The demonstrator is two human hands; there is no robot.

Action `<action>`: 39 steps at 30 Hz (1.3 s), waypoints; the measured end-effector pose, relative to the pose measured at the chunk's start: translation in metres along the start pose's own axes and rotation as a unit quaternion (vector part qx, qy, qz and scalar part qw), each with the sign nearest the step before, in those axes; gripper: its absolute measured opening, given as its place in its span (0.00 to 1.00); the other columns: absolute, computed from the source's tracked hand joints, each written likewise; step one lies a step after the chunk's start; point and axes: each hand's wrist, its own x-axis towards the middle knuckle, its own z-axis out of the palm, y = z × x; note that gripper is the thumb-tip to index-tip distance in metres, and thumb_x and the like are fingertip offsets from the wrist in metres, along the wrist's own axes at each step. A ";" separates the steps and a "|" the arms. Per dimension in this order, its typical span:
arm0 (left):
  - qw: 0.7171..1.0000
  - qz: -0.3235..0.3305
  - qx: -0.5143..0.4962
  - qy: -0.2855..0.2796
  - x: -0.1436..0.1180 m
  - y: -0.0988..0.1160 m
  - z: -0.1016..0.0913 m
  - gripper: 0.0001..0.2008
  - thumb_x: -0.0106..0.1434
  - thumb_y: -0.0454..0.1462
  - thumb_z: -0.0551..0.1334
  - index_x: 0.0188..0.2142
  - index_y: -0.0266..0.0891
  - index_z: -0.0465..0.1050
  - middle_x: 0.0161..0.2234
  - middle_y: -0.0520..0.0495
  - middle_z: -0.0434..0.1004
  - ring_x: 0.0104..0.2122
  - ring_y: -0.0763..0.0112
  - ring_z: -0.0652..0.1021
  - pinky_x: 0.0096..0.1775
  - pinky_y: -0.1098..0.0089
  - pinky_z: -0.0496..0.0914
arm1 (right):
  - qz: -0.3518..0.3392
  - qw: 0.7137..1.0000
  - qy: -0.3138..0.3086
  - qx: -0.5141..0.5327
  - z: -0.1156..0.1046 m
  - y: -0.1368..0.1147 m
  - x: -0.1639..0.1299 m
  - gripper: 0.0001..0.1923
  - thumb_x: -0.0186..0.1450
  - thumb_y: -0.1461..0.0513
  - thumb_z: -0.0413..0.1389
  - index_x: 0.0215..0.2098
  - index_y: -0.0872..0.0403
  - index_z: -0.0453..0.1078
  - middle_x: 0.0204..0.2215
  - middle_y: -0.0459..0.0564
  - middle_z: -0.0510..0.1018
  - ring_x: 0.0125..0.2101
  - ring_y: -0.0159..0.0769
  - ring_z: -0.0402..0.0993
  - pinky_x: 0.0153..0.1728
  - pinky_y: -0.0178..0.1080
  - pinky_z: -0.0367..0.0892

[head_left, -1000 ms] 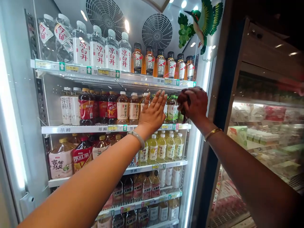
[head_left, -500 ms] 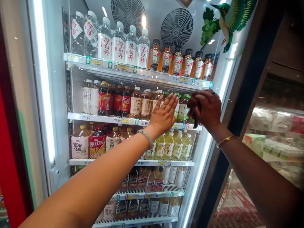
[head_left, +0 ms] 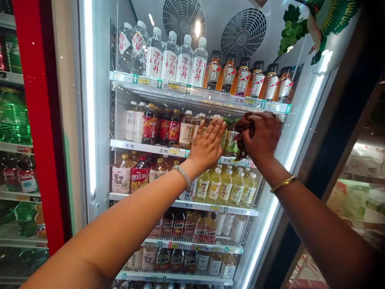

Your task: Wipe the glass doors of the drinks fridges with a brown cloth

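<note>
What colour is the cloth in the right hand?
The cloth looks dark reddish-brown. It shows best in the head view, bunched in the right hand.

pale-labelled bottles (head_left: pixel 197 128) midway along the second shelf's (head_left: pixel 144 148) front edge half hidden by the left hand (head_left: pixel 207 142), a green bottle (head_left: pixel 232 138) near its right end partly behind cloth (head_left: pixel 242 150), cloth partly covered by the right hand (head_left: pixel 263 136), bird (head_left: pixel 333 20) cropped at top, most price tags (head_left: pixel 177 152) too small to read

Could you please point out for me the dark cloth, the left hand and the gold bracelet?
Dark cloth (head_left: pixel 241 150), head view: its bunched, lower part.
Left hand (head_left: pixel 207 146), head view: the back of it.
Gold bracelet (head_left: pixel 284 184), head view: middle of its visible band.
</note>
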 end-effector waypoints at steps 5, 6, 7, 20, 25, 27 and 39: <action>1.000 -0.010 0.027 0.006 -0.010 -0.022 -0.013 0.37 0.73 0.39 0.49 0.76 0.31 0.37 0.76 0.39 0.45 0.77 0.60 0.45 0.75 0.49 0.31 | -0.303 0.952 -0.020 0.045 0.005 -0.041 -0.007 0.19 0.68 0.59 0.61 0.57 0.47 0.72 0.58 0.49 0.78 0.65 0.48 0.65 0.65 0.56 0.65; 0.999 -0.004 0.032 0.002 -0.014 -0.029 -0.017 0.37 0.73 0.39 0.49 0.76 0.31 0.37 0.76 0.39 0.45 0.77 0.60 0.45 0.75 0.49 0.31 | -0.380 0.923 -0.025 0.059 0.002 -0.036 -0.009 0.18 0.69 0.59 0.61 0.57 0.46 0.72 0.58 0.46 0.79 0.65 0.45 0.66 0.67 0.53 0.65; 0.999 0.002 0.036 -0.002 -0.019 -0.036 -0.020 0.37 0.73 0.39 0.50 0.76 0.32 0.37 0.76 0.40 0.45 0.77 0.60 0.45 0.75 0.49 0.31 | -0.428 0.900 -0.032 0.069 -0.001 -0.028 -0.010 0.17 0.69 0.59 0.61 0.56 0.45 0.72 0.58 0.44 0.79 0.65 0.43 0.66 0.67 0.52 0.65; 0.997 -0.020 0.071 -0.021 -0.044 -0.078 -0.045 0.36 0.74 0.40 0.49 0.76 0.32 0.39 0.77 0.40 0.44 0.77 0.61 0.43 0.75 0.49 0.29 | -0.329 0.942 -0.027 0.059 0.020 -0.112 0.003 0.16 0.69 0.58 0.61 0.55 0.48 0.73 0.59 0.48 0.80 0.64 0.47 0.67 0.67 0.53 0.62; 0.997 -0.005 0.077 -0.021 -0.063 -0.098 -0.054 0.37 0.73 0.39 0.51 0.76 0.33 0.40 0.77 0.41 0.44 0.77 0.61 0.42 0.75 0.48 0.30 | -0.367 0.926 -0.060 0.071 0.016 -0.082 0.004 0.18 0.69 0.57 0.62 0.57 0.43 0.72 0.58 0.44 0.81 0.64 0.44 0.69 0.65 0.52 0.66; 0.997 -0.017 0.075 -0.016 -0.066 -0.105 -0.057 0.37 0.72 0.39 0.51 0.76 0.32 0.40 0.77 0.40 0.44 0.77 0.61 0.41 0.75 0.48 0.30 | -0.263 0.963 -0.047 0.035 0.021 -0.091 0.015 0.20 0.68 0.54 0.63 0.56 0.46 0.73 0.57 0.50 0.80 0.63 0.50 0.70 0.62 0.53 0.67; 0.992 0.004 0.106 -0.062 -0.092 -0.157 -0.091 0.35 0.74 0.40 0.47 0.76 0.34 0.39 0.77 0.43 0.42 0.77 0.63 0.40 0.75 0.48 0.32 | -0.334 0.935 -0.058 0.104 0.043 -0.174 -0.007 0.17 0.71 0.59 0.59 0.57 0.40 0.73 0.60 0.44 0.79 0.65 0.47 0.69 0.65 0.53 0.65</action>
